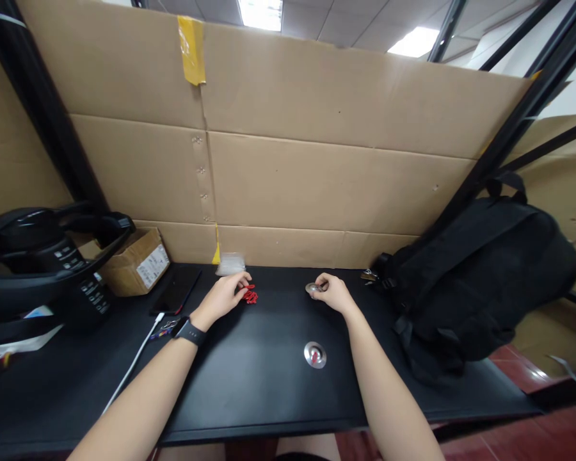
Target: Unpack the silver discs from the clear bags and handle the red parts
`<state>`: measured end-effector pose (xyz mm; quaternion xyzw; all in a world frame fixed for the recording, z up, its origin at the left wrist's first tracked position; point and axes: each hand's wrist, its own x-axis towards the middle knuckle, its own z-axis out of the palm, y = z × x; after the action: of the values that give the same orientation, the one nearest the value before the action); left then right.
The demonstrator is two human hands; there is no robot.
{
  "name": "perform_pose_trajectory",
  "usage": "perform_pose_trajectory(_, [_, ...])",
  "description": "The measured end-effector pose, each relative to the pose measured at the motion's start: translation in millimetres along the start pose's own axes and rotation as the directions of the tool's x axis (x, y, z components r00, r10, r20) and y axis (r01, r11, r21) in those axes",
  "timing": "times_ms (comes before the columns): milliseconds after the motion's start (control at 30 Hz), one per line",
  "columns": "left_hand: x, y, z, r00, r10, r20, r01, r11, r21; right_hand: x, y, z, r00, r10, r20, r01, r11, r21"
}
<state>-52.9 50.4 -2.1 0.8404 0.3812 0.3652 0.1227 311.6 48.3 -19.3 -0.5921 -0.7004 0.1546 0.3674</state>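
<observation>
Red pieces, small and bright, lie in a loose cluster at the far middle of the black surface, just in front of a clear plastic bag. A silver disc sits to their right. A second disc with a red insert lies nearer, well apart. Cardboard sheets wall the back. A black backpack stands at right, with a phone and a cardboard box at left. Left hand, its wrist bearing a watch, curls palm-down, fingertips touching the cluster; whether its grip has closed on any piece cannot be told. Right hand pinches the silver disc, grip clenched on it.
</observation>
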Motion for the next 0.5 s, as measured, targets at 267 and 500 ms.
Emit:
perform_pose_trajectory(267, [-1.4,31.1,2.0,0.993,0.098,0.073,-0.105,0.990,0.094,3.1,14.0,2.0,0.999,0.034,0.009,-0.033,0.993,-0.114])
perform_pose_trajectory(500, [-23.1,121.6,57.9,0.832,0.378,0.406,-0.339,0.926,-0.166,2.2,12.5,-3.3,0.991,0.128,0.031,-0.121,0.979,-0.165])
